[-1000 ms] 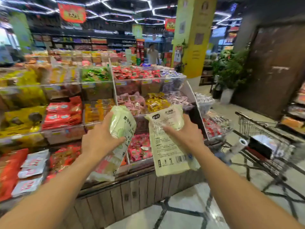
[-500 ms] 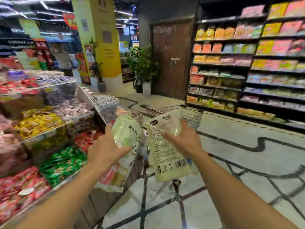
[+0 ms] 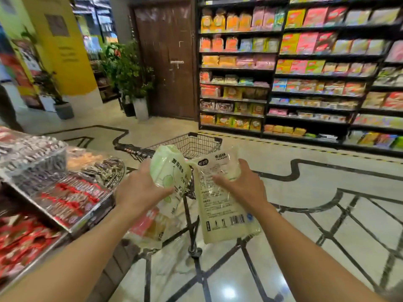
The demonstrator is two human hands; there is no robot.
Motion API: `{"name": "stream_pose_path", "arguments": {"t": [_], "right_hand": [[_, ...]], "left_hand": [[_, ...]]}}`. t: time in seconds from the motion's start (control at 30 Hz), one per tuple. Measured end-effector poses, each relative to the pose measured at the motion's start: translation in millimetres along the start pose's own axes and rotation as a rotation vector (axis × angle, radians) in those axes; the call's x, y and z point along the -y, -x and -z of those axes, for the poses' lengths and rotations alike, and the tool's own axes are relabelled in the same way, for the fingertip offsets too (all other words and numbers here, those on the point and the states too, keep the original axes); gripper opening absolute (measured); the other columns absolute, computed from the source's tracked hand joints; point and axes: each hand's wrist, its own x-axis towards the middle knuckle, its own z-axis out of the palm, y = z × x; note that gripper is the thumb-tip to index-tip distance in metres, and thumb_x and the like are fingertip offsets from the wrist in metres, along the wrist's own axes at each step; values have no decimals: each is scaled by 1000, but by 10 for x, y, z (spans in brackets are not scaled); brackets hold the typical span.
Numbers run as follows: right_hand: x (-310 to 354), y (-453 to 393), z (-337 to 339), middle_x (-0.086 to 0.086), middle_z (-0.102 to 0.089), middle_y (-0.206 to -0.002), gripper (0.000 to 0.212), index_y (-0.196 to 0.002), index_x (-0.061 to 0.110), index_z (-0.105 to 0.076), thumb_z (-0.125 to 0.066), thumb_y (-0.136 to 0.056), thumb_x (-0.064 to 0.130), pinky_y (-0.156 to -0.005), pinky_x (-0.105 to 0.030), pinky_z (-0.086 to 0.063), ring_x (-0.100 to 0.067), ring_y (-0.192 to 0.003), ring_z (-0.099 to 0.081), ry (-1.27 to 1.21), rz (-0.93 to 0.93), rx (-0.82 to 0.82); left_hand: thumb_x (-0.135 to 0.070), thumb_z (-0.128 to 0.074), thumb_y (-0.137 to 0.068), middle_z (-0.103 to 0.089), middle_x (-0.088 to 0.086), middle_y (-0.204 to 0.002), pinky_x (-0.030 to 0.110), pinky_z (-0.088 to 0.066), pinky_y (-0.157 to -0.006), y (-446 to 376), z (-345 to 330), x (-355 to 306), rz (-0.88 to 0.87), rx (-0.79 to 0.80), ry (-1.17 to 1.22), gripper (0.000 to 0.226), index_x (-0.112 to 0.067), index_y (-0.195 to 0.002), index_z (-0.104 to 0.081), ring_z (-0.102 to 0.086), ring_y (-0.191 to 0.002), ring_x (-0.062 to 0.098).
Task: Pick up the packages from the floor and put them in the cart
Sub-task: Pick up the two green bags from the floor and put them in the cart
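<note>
My left hand (image 3: pixel 139 190) grips a pale green package (image 3: pixel 166 171) with black lettering; a second clear pack with pink print (image 3: pixel 148 227) hangs below that hand. My right hand (image 3: pixel 242 186) grips a tall cream package (image 3: pixel 220 212) with a barcode near its bottom. Both packages are held upright in front of me, side by side. Just behind them stands a black wire shopping cart (image 3: pixel 192 142), its basket partly hidden by the packages.
A snack display counter (image 3: pixel 65 197) with clear bins runs along my left. Tall stocked shelves (image 3: pixel 305 83) fill the right. A brown door (image 3: pixel 168 59), potted plants (image 3: pixel 130 79) and a yellow pillar (image 3: pixel 63 46) stand farther back. Polished floor (image 3: pixel 327 214) lies to the right.
My view has swung right from the snack counter toward the cart, which now sits straight ahead behind the packages. Both hands keep their hold on the packages.
</note>
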Motion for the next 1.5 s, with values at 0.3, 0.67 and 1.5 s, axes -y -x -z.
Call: {"name": "stream_pose_path", "arguments": {"t": [0.3, 0.67, 1.5], "right_hand": [[-164, -1923, 56, 6, -72, -112, 82, -132, 27, -51, -71, -74, 81, -83, -45, -63, -22, -94, -74, 58, -78, -38], [-812, -4327, -144, 7, -73, -105, 93, -132, 34, -50, -62, -63, 94, -77, -47, -64, -22, -88, -73, 58, -46, -57], [331, -7911, -2679, 11, -76, -106, 100, -137, 38, -52, -65, -56, 96, -75, -44, -66, -15, -87, -77, -88, 261, 479]], "left_hand": [[-70, -85, -69, -65, 0, -77, 33, -59, -54, -2008, -447, -692, -62, 17, 52, 89, -23, -135, -48, -67, -63, 21], [-63, -86, -74, -55, -8, -77, 25, -39, -49, -3909, -1364, -1495, -1, -31, 99, 87, -24, -141, -47, -59, -65, 17], [-70, -84, -70, -73, 3, -100, 39, -60, -73, -6485, -2277, -484, 597, -201, -39, 95, -26, -143, -41, -71, -86, 29]]}}
